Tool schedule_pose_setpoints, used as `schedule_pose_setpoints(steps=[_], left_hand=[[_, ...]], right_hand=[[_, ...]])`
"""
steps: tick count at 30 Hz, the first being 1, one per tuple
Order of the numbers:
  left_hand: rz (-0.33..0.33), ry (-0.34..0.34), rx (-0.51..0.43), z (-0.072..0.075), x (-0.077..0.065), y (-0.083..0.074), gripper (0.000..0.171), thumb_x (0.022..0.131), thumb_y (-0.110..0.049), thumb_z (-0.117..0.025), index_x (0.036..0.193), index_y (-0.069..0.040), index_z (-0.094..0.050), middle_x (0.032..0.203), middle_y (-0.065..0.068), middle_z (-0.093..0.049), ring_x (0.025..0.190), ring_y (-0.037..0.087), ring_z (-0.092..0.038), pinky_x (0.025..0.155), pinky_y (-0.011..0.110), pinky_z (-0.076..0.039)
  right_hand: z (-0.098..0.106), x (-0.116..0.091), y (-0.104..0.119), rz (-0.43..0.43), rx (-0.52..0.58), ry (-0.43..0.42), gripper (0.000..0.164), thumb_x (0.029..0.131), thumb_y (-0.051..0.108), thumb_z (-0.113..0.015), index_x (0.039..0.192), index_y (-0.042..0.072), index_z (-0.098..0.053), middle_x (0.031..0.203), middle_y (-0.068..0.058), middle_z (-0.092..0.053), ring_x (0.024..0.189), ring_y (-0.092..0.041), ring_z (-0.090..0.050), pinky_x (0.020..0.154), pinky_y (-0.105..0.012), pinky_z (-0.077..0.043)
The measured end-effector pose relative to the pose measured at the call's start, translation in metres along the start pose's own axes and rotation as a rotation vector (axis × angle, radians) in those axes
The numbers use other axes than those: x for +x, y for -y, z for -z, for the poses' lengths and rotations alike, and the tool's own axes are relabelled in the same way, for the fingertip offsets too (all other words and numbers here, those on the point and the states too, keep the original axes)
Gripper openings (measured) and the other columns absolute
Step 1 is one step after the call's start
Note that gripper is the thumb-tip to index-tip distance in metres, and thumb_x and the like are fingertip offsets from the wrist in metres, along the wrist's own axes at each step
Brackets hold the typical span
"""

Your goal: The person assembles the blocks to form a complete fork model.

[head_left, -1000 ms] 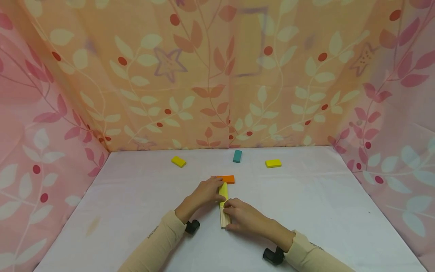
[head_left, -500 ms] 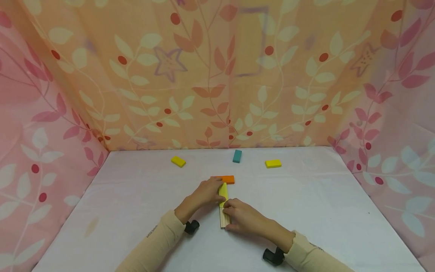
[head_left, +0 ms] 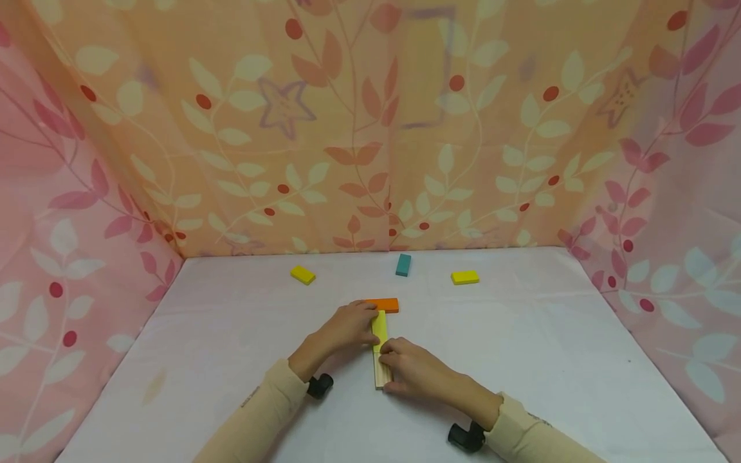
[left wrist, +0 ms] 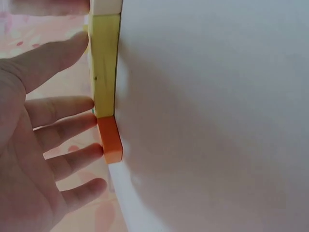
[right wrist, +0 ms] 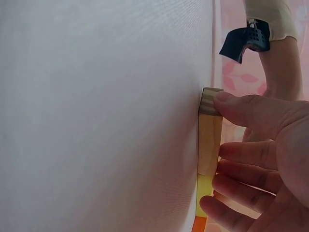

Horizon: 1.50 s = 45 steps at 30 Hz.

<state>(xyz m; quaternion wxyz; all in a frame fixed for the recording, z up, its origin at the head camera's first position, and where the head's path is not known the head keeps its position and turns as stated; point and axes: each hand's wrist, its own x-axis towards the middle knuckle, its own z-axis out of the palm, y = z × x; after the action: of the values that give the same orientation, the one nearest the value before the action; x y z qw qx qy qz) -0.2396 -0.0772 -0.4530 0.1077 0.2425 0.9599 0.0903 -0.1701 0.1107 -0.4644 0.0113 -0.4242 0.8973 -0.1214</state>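
Leaf-print cloth behind white table. Step looks like squaring up a block row mid-table; next probably calls for light even pressure, then letting go. Left to right: loose yellow block at back; left hand, fingers nearly straight, tips at middle yellow block and crosswise orange block, not clasping; plain wood block, nearest the person; teal block behind; right hand, thumb and fingers resting against plain wood block, unclenched; another yellow block, far right.
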Motion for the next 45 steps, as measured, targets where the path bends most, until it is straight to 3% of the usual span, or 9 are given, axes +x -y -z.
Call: schedule_pose_setpoints(steps=[7,14,21,29,34,39,45], left_hand=[[-0.043,0.017,0.003,0.006,-0.006,0.002,0.065,0.079,-0.041,-0.080,0.131,-0.008,-0.060,0.143,0.008,-0.054,0.137,0.030,-0.045,0.109,0.052,-0.041],[-0.042,0.044,0.001,0.005,-0.008,0.003,0.072,0.077,-0.045,-0.080,0.135,-0.009,-0.057,0.146,0.008,-0.051,0.139,0.033,-0.041,0.111,0.054,-0.038],[-0.033,0.053,-0.019,0.000,-0.008,0.002,0.069,0.078,-0.042,-0.080,0.134,-0.009,-0.057,0.147,0.008,-0.051,0.140,0.033,-0.040,0.112,0.054,-0.037],[-0.045,0.042,0.019,-0.005,-0.011,0.000,0.065,0.078,-0.043,-0.080,0.130,-0.010,-0.060,0.145,0.007,-0.053,0.137,0.029,-0.044,0.110,0.051,-0.040],[-0.050,0.033,0.016,-0.007,-0.013,-0.002,0.066,0.078,-0.046,-0.079,0.130,-0.009,-0.061,0.146,0.007,-0.052,0.139,0.030,-0.042,0.111,0.053,-0.039],[-0.044,0.038,0.016,-0.009,-0.015,-0.005,0.077,0.080,-0.051,-0.075,0.140,-0.007,-0.052,0.151,0.009,-0.046,0.142,0.029,-0.039,0.112,0.055,-0.036],[-0.023,0.050,0.035,-0.008,-0.016,-0.009,0.080,0.083,-0.053,-0.071,0.145,-0.008,-0.046,0.154,0.009,-0.041,0.144,0.029,-0.036,0.114,0.056,-0.034]], right_hand=[[0.002,0.001,-0.001,-0.001,0.005,-0.004,0.046,0.083,0.034,-0.078,0.116,0.004,-0.069,0.120,-0.002,-0.060,0.112,-0.014,-0.056,0.094,-0.024,-0.052],[0.003,0.001,-0.001,0.013,0.009,-0.011,0.045,0.083,0.034,-0.077,0.116,0.005,-0.069,0.119,-0.002,-0.061,0.113,-0.015,-0.057,0.095,-0.025,-0.052],[0.004,0.001,-0.002,-0.015,0.059,0.023,0.046,0.084,0.034,-0.076,0.119,0.005,-0.068,0.121,-0.002,-0.060,0.113,-0.014,-0.058,0.094,-0.027,-0.053],[0.000,-0.003,-0.007,-0.031,0.125,0.010,0.042,0.086,0.033,-0.075,0.119,0.009,-0.069,0.122,-0.002,-0.061,0.109,-0.013,-0.059,0.093,-0.028,-0.054],[0.011,-0.006,-0.017,-0.095,0.205,-0.014,0.039,0.089,0.031,-0.072,0.120,0.008,-0.068,0.122,-0.001,-0.060,0.110,-0.016,-0.059,0.094,-0.034,-0.054],[0.025,-0.008,-0.031,-0.175,0.297,-0.041,0.038,0.092,0.031,-0.068,0.121,0.006,-0.068,0.121,-0.001,-0.061,0.112,-0.020,-0.060,0.096,-0.041,-0.053],[0.036,-0.006,-0.057,-0.291,0.368,-0.128,0.037,0.092,0.029,-0.068,0.121,0.006,-0.067,0.120,-0.005,-0.063,0.114,-0.025,-0.060,0.099,-0.048,-0.051]])
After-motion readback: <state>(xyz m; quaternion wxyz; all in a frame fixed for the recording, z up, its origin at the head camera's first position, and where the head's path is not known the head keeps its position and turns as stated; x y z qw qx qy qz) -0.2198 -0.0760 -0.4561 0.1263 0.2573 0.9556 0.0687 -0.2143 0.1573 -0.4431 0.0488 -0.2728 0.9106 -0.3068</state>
